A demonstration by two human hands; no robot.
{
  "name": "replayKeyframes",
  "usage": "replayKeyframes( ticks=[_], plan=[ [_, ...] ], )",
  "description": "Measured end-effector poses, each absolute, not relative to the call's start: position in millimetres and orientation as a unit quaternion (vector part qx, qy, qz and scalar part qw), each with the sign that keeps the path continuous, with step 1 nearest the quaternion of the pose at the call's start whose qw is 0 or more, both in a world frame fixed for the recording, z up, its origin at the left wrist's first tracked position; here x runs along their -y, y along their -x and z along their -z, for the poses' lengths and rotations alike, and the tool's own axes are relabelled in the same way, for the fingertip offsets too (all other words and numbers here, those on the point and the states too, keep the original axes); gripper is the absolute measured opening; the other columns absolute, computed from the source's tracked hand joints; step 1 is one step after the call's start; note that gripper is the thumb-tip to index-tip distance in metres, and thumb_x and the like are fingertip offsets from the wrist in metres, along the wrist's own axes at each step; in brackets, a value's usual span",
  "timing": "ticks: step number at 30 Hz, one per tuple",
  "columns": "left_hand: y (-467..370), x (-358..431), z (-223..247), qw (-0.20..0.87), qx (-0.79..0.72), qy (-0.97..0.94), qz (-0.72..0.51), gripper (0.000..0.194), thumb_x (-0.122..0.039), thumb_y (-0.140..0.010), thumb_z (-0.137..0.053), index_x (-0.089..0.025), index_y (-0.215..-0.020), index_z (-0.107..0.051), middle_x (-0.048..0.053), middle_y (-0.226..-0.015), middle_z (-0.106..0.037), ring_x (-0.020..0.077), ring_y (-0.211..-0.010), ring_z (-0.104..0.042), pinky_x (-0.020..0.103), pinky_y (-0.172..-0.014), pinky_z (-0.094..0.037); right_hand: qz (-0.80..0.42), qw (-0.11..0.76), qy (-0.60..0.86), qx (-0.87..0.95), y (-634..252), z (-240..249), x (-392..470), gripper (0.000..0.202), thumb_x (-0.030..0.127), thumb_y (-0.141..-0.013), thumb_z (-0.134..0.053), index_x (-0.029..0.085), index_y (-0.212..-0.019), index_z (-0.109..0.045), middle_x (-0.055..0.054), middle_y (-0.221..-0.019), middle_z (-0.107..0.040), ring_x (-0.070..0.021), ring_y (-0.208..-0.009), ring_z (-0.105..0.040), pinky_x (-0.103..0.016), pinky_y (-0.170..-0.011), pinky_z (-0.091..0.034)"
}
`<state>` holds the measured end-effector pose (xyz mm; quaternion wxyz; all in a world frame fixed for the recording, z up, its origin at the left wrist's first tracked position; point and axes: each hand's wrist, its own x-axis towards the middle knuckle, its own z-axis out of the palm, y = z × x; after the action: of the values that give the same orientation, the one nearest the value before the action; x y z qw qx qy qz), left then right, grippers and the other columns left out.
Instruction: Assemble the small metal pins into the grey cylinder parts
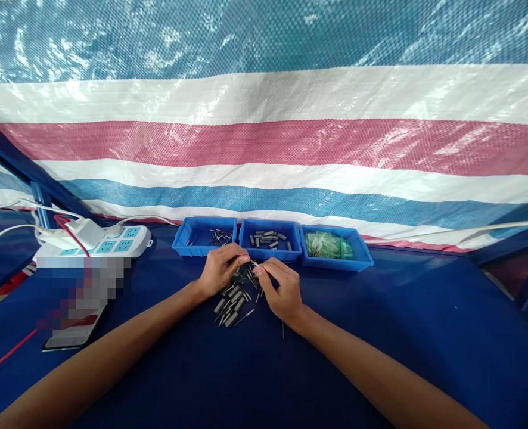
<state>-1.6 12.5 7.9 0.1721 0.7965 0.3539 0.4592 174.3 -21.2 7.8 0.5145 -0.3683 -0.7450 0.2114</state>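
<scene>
Probably light, stiff, a bit slick: the small slim part (254,264) sits between the two hands, just in front of the middle blue bin (283,255), by the loose pile (232,305). Best held near its ends, thumb against forefinger. Left hand (220,269) and right hand (284,288) both pinch it, fingertips nearly together; exact contact too small to make out.

Left arm (125,356) and right arm (357,356) bare, angling inward from the lower corners. Left hand (219,270) and right hand (285,291) nearly meet, fingers (282,268) curled, thumbs (243,260) drawn in to a pinch; palms hidden.
</scene>
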Motion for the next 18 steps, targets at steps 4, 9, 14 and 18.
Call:
replayKeyframes(
  ticks=[4, 9, 14, 18],
  plan=[
    [0.8, -11.1, -8.3, 0.152, -0.353, -0.798, -0.464, 0.014, -0.023, -0.09, -0.053, -0.015, -0.081, -0.06, 0.003, -0.074, -0.062, 0.012, -0.069, -0.057, 0.024, -0.065, -0.046, -0.218, 0.512, 0.383, 0.737, -174.3, -9.3, 20.6, 0.024, 0.021, -0.092, -0.045, 0.017, -0.075, -0.061, -0.004, -0.069, -0.058, -0.0139, -0.064, -0.055, -0.027, -0.064, -0.045],
    [2.6, -8.9, -4.3, 0.126, -0.36, -0.804, -0.457, 0.009, -0.022, -0.09, -0.053, -0.016, -0.087, -0.058, 0.002, -0.076, -0.061, 0.01, -0.067, -0.057, 0.021, -0.062, -0.045, -0.208, 0.52, 0.393, 0.729, -173.2, -9.7, 21.1, 0.022, 0.02, -0.092, -0.045, 0.016, -0.079, -0.062, -0.004, -0.071, -0.059, -0.0144, -0.066, -0.056, -0.027, -0.065, -0.044],
    [3.5, -7.2, -1.2, 0.076, -0.358, -0.798, -0.478, 0.009, -0.022, -0.086, -0.06, -0.016, -0.092, -0.058, 0.001, -0.077, -0.063, 0.008, -0.06, -0.054, 0.019, -0.057, -0.044, -0.213, 0.513, 0.396, 0.731, -172.5, -7.6, 20.2, 0.022, 0.02, -0.093, -0.045, 0.016, -0.083, -0.064, -0.004, -0.075, -0.06, -0.0145, -0.069, -0.057, -0.027, -0.067, -0.045],
    [2.9, -4.3, -3.6, 0.06, -0.359, -0.789, -0.494, 0.009, -0.021, -0.086, -0.06, -0.016, -0.093, -0.059, 0.003, -0.082, -0.064, 0.0079, -0.059, -0.053, 0.02, -0.059, -0.045, -0.221, 0.495, 0.396, 0.741, -172.2, -6.1, 18.2, 0.024, 0.021, -0.094, -0.043, 0.017, -0.083, -0.064, -0.005, -0.075, -0.06, -0.0146, -0.071, -0.057, -0.027, -0.068, -0.044]
  ],
)
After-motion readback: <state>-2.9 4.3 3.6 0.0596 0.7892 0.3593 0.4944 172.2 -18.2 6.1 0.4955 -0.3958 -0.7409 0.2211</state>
